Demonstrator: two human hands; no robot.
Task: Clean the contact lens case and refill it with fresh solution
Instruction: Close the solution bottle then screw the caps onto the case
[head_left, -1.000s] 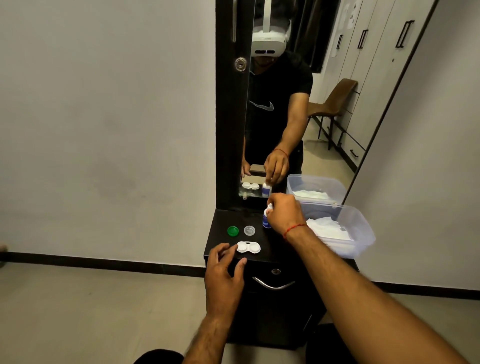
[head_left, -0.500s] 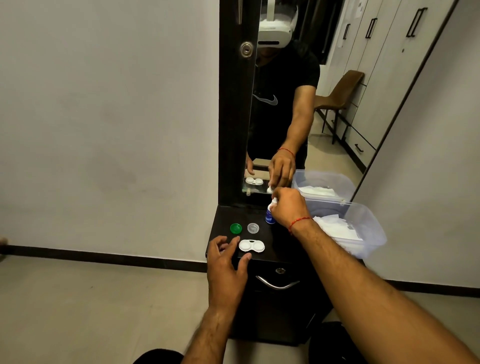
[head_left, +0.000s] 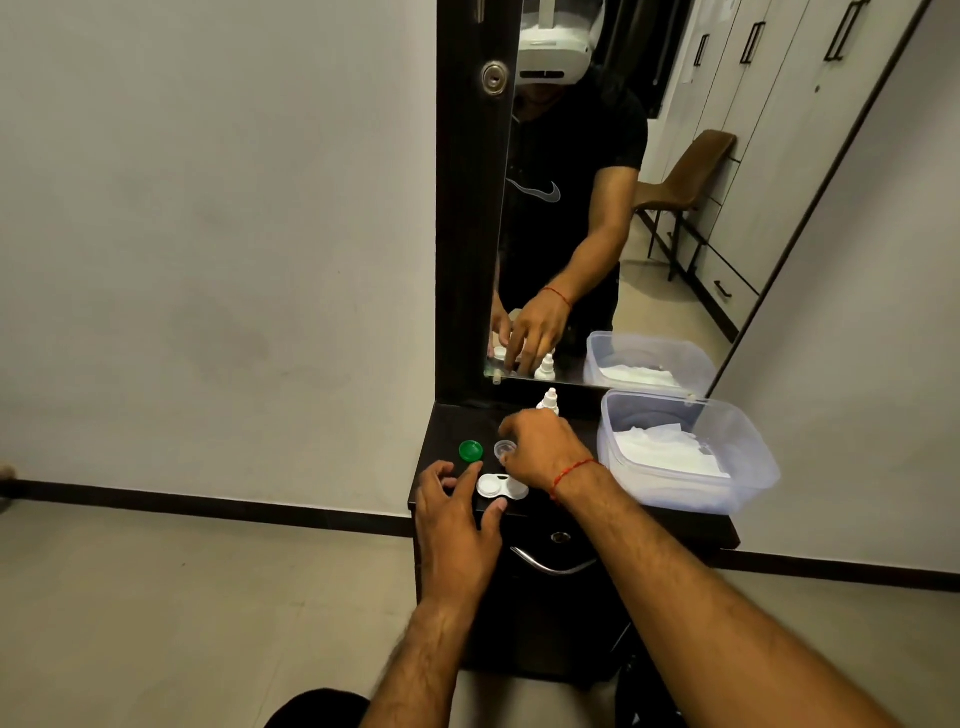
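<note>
Two-welled, light, likely slick: pinch lens case (head_left: 491, 487) by its ends with spread left hand (head_left: 457, 519); right hand (head_left: 543, 449) curled over cap (head_left: 502, 447), hold unclear.

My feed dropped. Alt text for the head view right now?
On a dark cabinet, the right hand curls over a clear cap while the left hand sits beside the open white lens case. A green cap, upright solution bottle and tissue tub stand nearby.

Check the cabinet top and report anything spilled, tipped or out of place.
No spill shows and the solution bottle stands upright. The plastic tub seems to jut past the cabinet top on the right. The green cap and clear cap are off the lens case, beside it.
</note>
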